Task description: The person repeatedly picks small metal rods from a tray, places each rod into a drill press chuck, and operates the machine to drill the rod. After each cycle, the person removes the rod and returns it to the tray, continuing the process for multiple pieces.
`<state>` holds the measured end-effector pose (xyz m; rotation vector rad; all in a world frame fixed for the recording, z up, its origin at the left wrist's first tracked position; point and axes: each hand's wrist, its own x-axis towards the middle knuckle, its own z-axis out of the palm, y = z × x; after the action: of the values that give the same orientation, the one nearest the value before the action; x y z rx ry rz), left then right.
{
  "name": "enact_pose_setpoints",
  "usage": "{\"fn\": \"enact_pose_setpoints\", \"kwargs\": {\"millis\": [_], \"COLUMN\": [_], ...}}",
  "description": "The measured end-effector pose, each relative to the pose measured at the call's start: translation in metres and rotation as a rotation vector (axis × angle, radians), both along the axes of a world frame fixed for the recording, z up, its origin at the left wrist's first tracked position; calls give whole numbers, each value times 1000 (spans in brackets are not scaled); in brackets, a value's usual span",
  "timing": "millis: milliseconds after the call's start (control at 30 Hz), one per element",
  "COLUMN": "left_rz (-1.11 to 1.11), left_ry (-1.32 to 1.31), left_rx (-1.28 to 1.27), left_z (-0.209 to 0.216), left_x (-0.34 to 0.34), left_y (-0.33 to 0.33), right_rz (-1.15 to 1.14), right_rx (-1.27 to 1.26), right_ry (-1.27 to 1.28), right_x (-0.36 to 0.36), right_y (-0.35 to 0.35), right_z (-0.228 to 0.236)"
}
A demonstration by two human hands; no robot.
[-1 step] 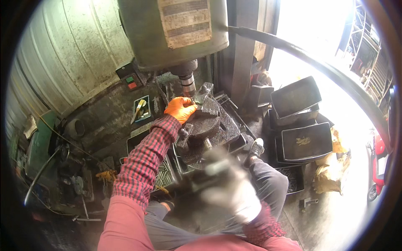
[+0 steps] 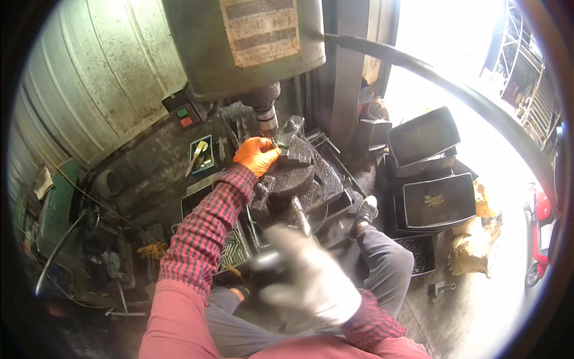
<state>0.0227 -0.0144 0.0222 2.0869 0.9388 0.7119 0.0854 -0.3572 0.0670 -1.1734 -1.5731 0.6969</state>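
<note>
Left hand point(image 2: 257, 154) pinches a dark metal workpiece point(image 2: 291, 133) beneath the drill spindle point(image 2: 267, 116), seating it. Right hand point(image 2: 311, 281), blurred, grasps the vise handle point(image 2: 301, 216); clamping seems next.

Harsh daylight floods in from the far right, blowing out the floor; the left stays dim. The near white-gloved right hand point(image 2: 314, 281) is motion-blurred, and the fisheye rim bends and darkens.

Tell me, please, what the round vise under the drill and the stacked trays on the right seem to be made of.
The round vise looks like cast iron or steel: dark, dull, rough and grimy, with worn edges. The stacked trays seem to be sheet metal, probably steel: thin straight walls, dark with a dull sheen. The left hand, in an orange glove, rests on the vise.
</note>
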Motion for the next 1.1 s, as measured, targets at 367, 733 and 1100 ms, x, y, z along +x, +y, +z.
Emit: {"fn": "enact_pose_setpoints", "kwargs": {"millis": [367, 733, 1100], "left_rz": [28, -22, 125], "left_ry": [-22, -675, -1032], "left_rx": [-21, -332, -735], "left_z": [-7, -15, -24], "left_x": [-10, -17, -78], "left_y": [-1, 15, 4], "right_rz": [-420, -239, -410], "right_rx": [-6, -398, -460], "right_ry": [957, -425, 46], "right_x": [80, 63, 96], "right_y": [-30, -42, -109], "right_z": [-66, -131, -95]}}
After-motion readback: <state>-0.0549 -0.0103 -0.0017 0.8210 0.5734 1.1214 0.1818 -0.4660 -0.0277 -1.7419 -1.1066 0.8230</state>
